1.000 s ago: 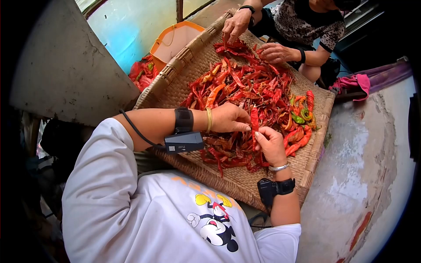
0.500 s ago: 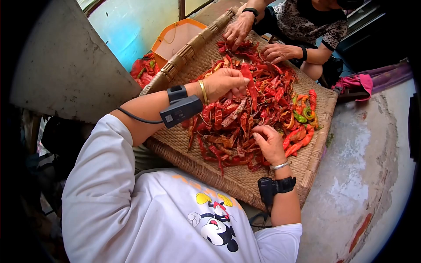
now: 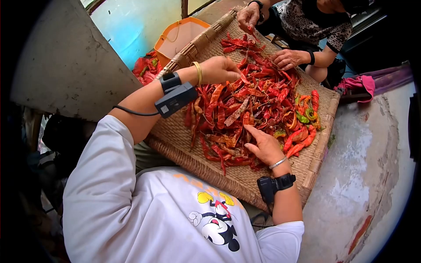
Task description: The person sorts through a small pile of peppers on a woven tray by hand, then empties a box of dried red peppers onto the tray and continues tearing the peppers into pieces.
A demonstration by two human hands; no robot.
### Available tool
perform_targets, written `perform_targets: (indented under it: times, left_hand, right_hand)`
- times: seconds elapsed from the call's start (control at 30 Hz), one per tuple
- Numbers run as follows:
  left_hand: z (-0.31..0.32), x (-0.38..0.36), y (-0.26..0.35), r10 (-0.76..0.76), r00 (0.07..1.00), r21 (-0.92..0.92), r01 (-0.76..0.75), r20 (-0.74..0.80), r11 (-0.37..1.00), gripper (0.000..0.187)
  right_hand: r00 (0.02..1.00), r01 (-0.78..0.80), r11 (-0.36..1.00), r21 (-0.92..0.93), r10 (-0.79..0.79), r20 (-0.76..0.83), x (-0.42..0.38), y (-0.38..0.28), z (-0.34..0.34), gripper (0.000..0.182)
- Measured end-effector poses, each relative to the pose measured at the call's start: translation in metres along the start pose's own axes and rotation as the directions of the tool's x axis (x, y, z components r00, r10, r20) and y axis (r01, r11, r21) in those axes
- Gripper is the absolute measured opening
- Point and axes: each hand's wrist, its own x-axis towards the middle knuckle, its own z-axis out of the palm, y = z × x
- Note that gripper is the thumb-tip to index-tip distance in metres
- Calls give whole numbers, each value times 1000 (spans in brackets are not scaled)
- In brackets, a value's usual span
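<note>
A heap of dried red chili peppers (image 3: pixel 245 103) covers the middle of a woven tray (image 3: pixel 175 144). At the heap's far left side, my left hand (image 3: pixel 220 70) pinches a red chili pepper (image 3: pixel 243 78) between thumb and fingers. My right hand (image 3: pixel 266 148) rests low over the near right of the heap, its index finger stretched out to the peppers and its thumb apart. Fresher orange-red peppers (image 3: pixel 302 139) and a few green ones (image 3: pixel 302 117) lie to the right of that hand.
Across the tray, another person's hand (image 3: pixel 248 17) lifts a small red piece; their other hand (image 3: pixel 288 58) rests at the heap's edge. An orange-rimmed container (image 3: pixel 182 37) and a bag of red peppers (image 3: pixel 147 68) stand behind the tray. Pink cloth (image 3: pixel 364 85) lies right.
My left hand has moved up and slightly left, and its chili pepper now sits lower against the heap. My right index finger has stretched out. The other person's one hand has risen.
</note>
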Motion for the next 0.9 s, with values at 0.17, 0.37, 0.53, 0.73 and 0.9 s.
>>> perform_targets:
  times: [0.17, 0.37, 0.53, 0.73, 0.9]
  left_hand:
    - [18, -10, -2, -104, 976, 720, -68, 192, 691, 30]
    - [51, -12, -17, 92, 896, 552, -346, 435, 759, 43]
    - [83, -24, -14, 209, 863, 495, -445, 461, 746, 39]
    - [88, -22, -22, 325, 813, 375, -528, 483, 762, 29]
    - [69, -7, -19, 50, 912, 694, -345, 408, 632, 17]
  right_hand:
    - [997, -74, 984, -161, 73, -15, 0, -1, 1, 41]
    - [958, -277, 922, -272, 286, -4, -2, 2, -8, 28]
    - [914, -405, 842, -356, 373, -158, -10, 19, -12, 19]
    - [896, -443, 801, -403, 399, -194, -15, 23, -23, 16]
    - [924, -342, 856, 387, 382, -27, -16, 19, -27, 17]
